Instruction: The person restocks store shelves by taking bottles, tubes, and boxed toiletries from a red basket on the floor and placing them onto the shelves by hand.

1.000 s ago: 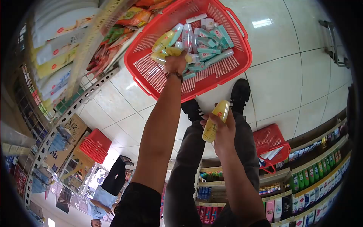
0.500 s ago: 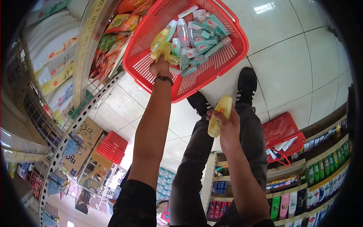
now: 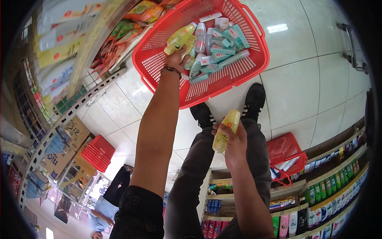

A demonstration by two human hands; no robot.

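Head view: the right hand point(image 3: 234, 141), the nearer one, was closed around a yellow bottle point(image 3: 231, 119) and stood apart from the left hand point(image 3: 175, 59). Judged risk: a loosened grip could have let the bottle drop toward the tiled floor point(image 3: 294, 83), because its paler end projected free beyond the hand. Farther out, the left hand lay on yellow bottles point(image 3: 181, 36) inside a red basket point(image 3: 199, 91); whether it gripped one could not be told. Judged risk: the bottles there lay loose and overlapping, so a sideways push could have rolled them against the teal cartons point(image 3: 223, 51) to the right of that hand. Appearance: the bottle in the right hand was translucent yellow and tilted, with a small red mark. Those at the left hand were likewise yellow.
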